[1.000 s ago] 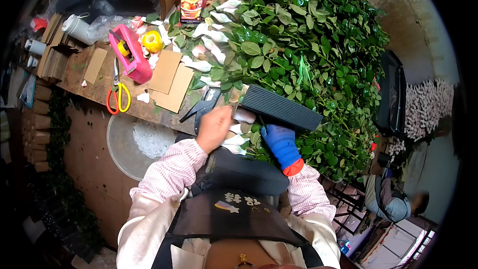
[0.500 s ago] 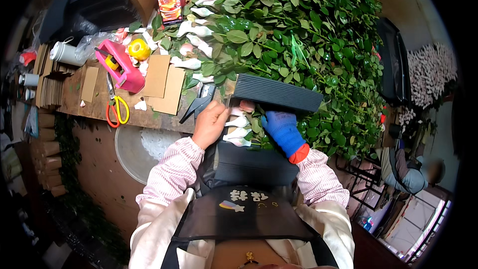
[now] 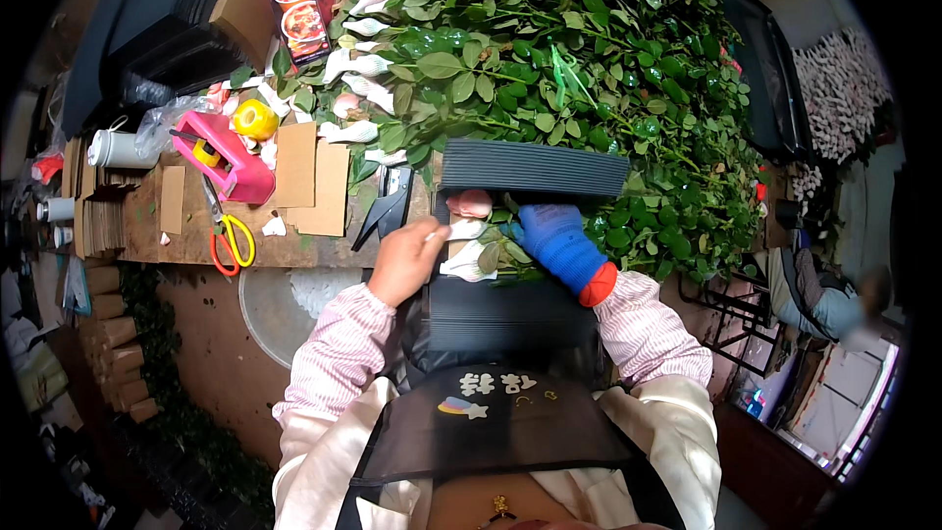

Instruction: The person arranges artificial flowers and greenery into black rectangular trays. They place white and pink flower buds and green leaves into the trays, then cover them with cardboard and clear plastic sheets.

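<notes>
Netted rose (image 3: 467, 230), near side of the ridged black panel (image 3: 535, 169).
Your left hand (image 3: 405, 259), fingers drawn nearly together, touches the rose; grip unconfirmed. Your gloved right hand (image 3: 553, 236) is part-curled beside leafy stems (image 3: 628, 108); its hold cannot be told.

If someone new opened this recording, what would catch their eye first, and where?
Probably the great heap of leafy green stems, spread over the table from top centre to the right. Next, the bright blue glove on the right hand, just right of centre, with a bare pink bloom to its left. Then the hot-pink tape dispenser at left, above the red-and-yellow-handled scissors.
</notes>
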`<state>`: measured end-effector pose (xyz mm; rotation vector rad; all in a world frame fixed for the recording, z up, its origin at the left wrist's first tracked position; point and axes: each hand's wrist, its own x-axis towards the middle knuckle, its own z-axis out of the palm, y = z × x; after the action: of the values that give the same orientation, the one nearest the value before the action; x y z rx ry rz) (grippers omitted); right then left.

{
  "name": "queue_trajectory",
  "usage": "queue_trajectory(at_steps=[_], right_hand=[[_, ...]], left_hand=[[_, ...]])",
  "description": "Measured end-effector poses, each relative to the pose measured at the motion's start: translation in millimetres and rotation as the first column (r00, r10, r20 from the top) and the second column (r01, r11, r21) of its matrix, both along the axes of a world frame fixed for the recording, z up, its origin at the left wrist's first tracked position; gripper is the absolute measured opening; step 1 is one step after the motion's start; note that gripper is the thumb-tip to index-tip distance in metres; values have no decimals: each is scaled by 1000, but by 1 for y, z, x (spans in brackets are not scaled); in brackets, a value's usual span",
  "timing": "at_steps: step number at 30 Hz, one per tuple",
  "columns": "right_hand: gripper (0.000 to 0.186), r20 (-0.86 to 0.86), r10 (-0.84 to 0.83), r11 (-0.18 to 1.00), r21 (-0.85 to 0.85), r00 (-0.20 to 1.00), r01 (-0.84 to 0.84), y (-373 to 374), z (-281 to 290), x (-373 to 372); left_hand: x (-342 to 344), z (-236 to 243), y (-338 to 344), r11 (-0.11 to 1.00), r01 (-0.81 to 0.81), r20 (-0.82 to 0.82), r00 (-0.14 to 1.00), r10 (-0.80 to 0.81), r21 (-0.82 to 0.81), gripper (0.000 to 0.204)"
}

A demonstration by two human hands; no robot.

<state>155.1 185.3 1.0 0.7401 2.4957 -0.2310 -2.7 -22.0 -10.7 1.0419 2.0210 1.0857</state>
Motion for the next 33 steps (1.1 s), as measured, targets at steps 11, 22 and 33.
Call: queue_trajectory(at_steps=[11, 22, 33], right_hand=[[58, 82, -34, 979, -196, 996, 50, 9, 35, -10], [63, -109, 138, 990, 14, 984, -137, -6, 5, 9], [32, -227, 245, 889, -336, 943, -312, -17, 85, 6]], left_hand=[[-15, 11, -31, 969, -245, 432, 877, 210, 28, 27], [4, -14, -32, 1000, 7, 368, 930, -12, 16, 25], [-7, 18, -46, 994, -23, 165, 985, 41, -105, 25]])
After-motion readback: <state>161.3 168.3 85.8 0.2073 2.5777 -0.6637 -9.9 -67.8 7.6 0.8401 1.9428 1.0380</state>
